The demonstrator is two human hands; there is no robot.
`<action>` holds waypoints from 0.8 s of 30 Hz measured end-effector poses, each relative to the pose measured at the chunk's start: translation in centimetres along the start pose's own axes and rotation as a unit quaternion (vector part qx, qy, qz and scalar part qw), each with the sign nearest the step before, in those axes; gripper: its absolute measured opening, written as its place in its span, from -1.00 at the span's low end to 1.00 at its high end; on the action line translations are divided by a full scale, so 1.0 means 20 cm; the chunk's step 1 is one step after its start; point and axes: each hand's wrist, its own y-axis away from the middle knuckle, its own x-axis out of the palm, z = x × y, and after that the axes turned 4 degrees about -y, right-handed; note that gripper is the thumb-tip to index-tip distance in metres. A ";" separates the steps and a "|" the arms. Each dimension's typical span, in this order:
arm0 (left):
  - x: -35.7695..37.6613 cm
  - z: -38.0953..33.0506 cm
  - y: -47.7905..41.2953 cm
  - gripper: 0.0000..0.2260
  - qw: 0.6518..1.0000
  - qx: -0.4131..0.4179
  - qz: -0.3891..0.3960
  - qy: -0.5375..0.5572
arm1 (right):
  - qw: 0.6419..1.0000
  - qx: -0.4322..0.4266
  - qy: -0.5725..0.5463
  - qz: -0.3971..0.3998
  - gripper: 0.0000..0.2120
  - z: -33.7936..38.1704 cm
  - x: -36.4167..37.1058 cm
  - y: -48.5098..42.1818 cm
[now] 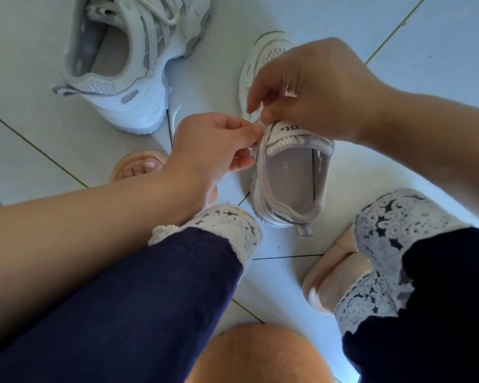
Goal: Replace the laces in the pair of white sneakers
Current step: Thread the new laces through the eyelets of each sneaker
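One white sneaker point(288, 175) stands on the tiled floor between my feet, heel towards me, its opening and tongue label in view. My left hand point(213, 150) pinches a white lace point(256, 125) at the sneaker's left eyelet edge, beside the tongue. My right hand point(310, 89) reaches over the sneaker's front and pinches the same lace just above the tongue. Most of the lacing is hidden under my right hand. The second white sneaker point(122, 64) lies at the upper left, laced with a thick white lace point(155, 12).
My legs in dark blue trousers with white lace cuffs fill the lower part of the view. My feet in pink sandals point(138, 167) stand on either side of the near sneaker. A loose white lace end point(174, 114) lies on the pale tiles point(440, 45) by the far sneaker.
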 end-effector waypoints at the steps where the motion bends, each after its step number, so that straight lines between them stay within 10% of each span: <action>1: 0.00 0.00 0.01 -0.88 1.000 -0.016 0.000 0.021 | 1.000 -0.011 0.010 -0.001 -0.81 0.01 0.00 0.01; 13: -0.01 0.01 0.02 -0.92 0.992 -0.053 0.022 0.115 | 0.999 0.006 -0.032 0.005 -0.83 -0.01 0.04 0.01; 18: -0.03 0.00 -0.01 -0.84 0.984 0.096 -0.013 -0.146 | 1.000 0.004 -0.008 0.004 -0.81 0.01 0.04 0.03; 24: -0.10 -0.01 0.00 -0.85 0.850 0.295 -0.053 -0.433 | 0.999 0.001 0.033 0.034 -0.83 0.04 0.03 0.04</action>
